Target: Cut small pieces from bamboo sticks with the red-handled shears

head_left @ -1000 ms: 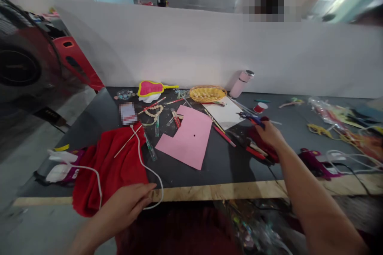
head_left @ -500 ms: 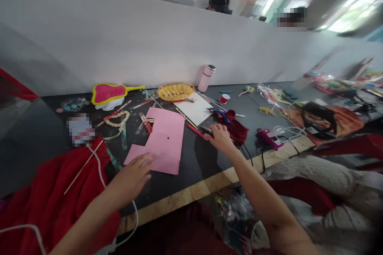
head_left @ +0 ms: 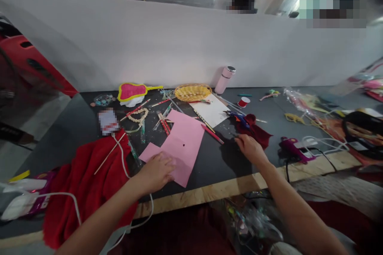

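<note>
Right grip (head_left: 251,149) palm-down, seemingly curled

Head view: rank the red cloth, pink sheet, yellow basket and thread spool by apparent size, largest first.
1. Red cloth, partly covered
2. Pink sheet, partly covered
3. Yellow basket
4. Thread spool

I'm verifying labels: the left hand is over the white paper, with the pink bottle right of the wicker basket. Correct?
The colour is wrong: the head view shows the left hand over the pink paper. The pink bottle is right of the wicker basket.
</note>
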`<state>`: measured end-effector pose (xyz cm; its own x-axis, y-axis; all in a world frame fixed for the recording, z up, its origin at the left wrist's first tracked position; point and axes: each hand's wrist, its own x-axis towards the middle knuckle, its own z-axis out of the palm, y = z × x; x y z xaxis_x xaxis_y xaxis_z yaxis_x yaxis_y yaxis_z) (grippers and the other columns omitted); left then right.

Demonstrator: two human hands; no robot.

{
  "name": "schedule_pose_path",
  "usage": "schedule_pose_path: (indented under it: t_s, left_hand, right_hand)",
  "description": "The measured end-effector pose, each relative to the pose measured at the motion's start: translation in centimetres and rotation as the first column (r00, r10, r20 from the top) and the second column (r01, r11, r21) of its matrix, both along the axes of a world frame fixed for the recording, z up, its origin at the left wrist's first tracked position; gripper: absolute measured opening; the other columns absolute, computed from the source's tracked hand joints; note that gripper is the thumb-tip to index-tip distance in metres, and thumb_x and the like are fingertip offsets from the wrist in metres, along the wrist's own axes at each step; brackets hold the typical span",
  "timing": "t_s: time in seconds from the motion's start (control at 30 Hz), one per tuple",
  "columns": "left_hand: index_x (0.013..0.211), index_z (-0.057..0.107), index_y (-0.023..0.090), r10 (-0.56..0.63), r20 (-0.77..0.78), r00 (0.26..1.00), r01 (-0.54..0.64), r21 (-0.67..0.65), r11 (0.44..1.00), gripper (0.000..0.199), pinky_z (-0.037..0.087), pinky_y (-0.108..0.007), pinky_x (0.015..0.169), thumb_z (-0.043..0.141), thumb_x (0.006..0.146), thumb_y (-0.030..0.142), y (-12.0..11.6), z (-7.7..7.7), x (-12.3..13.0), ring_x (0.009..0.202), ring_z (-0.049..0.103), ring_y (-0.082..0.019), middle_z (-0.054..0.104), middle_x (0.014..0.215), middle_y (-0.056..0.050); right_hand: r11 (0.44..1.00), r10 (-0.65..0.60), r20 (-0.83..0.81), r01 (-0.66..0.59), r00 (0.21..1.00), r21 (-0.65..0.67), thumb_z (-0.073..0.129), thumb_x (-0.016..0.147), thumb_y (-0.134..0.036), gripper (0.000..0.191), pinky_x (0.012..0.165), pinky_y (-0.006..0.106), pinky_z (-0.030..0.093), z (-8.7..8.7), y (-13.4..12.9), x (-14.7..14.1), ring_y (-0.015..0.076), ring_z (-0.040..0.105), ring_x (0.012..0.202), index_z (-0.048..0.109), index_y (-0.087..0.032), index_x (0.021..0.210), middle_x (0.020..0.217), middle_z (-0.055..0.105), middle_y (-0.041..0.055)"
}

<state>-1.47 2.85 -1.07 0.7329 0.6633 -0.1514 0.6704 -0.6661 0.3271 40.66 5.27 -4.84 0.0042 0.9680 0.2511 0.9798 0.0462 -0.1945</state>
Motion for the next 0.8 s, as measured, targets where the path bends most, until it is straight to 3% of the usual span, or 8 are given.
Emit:
schedule_pose_path:
  t_s: [0.07,0.13,0.23,0.33,0.47,0.57,0.7,0.8]
  left_hand:
    - [0.119,0.061,0.022,-0.025,0.030,0.999,0.026,-0.023,0.999,0.036,0.030,-0.044,0.107,0.054,0.085,0.030,0.0,0.5,-0.2,0.121,0.047,-0.026,0.059,0.127,-0.009]
    - [0.119,0.059,0.023,-0.039,0.050,0.998,0.041,-0.037,0.998,0.037,0.035,-0.040,0.103,0.056,0.084,0.028,-0.1,0.9,-0.1,0.117,0.048,-0.025,0.060,0.122,-0.008]
    - [0.121,0.057,0.022,0.047,-0.027,0.999,-0.047,0.009,0.999,0.040,0.039,-0.043,0.096,0.058,0.082,0.030,-0.1,1.1,0.6,0.111,0.050,-0.028,0.059,0.116,-0.011]
    - [0.129,0.050,0.020,0.178,-0.077,0.981,-0.166,0.138,0.976,0.049,0.034,-0.050,0.097,0.056,0.083,0.036,0.1,0.6,2.2,0.117,0.045,-0.034,0.053,0.123,-0.017]
    - [0.142,0.033,0.029,0.133,-0.062,0.989,-0.122,0.164,0.979,0.071,0.017,-0.061,0.104,0.058,0.079,0.049,1.0,-0.5,4.1,0.136,0.019,-0.041,0.025,0.151,-0.014]
    - [0.144,0.026,0.034,0.082,-0.100,0.992,-0.075,0.069,0.995,0.083,0.014,-0.067,0.102,0.062,0.073,0.055,1.4,-0.9,4.4,0.138,0.011,-0.044,0.019,0.155,-0.011]
    - [0.145,0.026,0.034,-0.002,-0.102,0.995,0.004,0.020,1.000,0.086,0.018,-0.065,0.104,0.065,0.070,0.051,0.8,-0.7,3.7,0.139,0.011,-0.043,0.019,0.155,-0.010]
    - [0.144,0.026,0.034,-0.057,-0.122,0.991,0.056,-0.011,0.998,0.091,0.017,-0.065,0.105,0.069,0.065,0.047,0.0,-0.6,3.3,0.139,0.012,-0.042,0.020,0.155,-0.009]
  right_hand:
    - [0.987,-0.153,-0.232,0.160,0.960,0.010,0.036,0.091,-0.048,0.034,0.063,0.032,0.045,1.3,0.3,-0.7,0.0223,0.058,0.068,0.055,-0.020,0.092,0.073,0.061,0.0079]
    - [0.976,-0.212,-0.505,0.204,0.837,-0.072,0.042,0.086,-0.057,0.038,0.051,0.028,0.042,2.8,0.6,-2.0,0.0175,0.053,0.053,0.055,-0.020,0.089,0.062,0.057,0.0025]
    - [0.972,-0.213,-0.786,0.043,0.580,-0.232,0.066,0.070,-0.057,0.042,0.044,0.023,0.040,4.3,0.9,-4.8,0.0127,0.051,0.050,0.057,-0.020,0.088,0.064,0.058,-0.0002]
    - [0.943,-0.247,-0.888,-0.114,0.387,-0.313,0.073,0.065,-0.051,0.042,0.043,0.021,0.042,4.5,0.7,-7.4,0.0138,0.057,0.058,0.057,-0.020,0.087,0.073,0.063,0.0028]
    - [0.922,-0.242,-0.941,-0.244,0.239,-0.299,0.073,0.067,-0.048,0.040,0.056,0.025,0.053,4.1,0.3,-9.6,0.0171,0.063,0.075,0.052,-0.022,0.088,0.084,0.063,0.0028]
    - [0.935,-0.157,-0.929,-0.252,0.334,-0.249,0.069,0.070,-0.047,0.037,0.059,0.027,0.053,3.9,0.8,-9.8,0.0155,0.063,0.072,0.048,-0.022,0.088,0.083,0.061,0.0005]
    - [0.989,-0.041,-0.562,-0.047,0.826,-0.142,0.052,0.081,-0.039,0.024,0.057,0.028,0.047,3.6,2.5,-8.4,0.0147,0.058,0.063,0.046,-0.020,0.094,0.079,0.059,0.0006]
    - [0.994,-0.020,-0.327,-0.016,0.945,-0.107,0.053,0.078,-0.027,0.014,0.069,0.030,0.044,3.1,3.5,-7.3,0.0179,0.056,0.075,0.047,-0.019,0.088,0.083,0.058,0.0031]
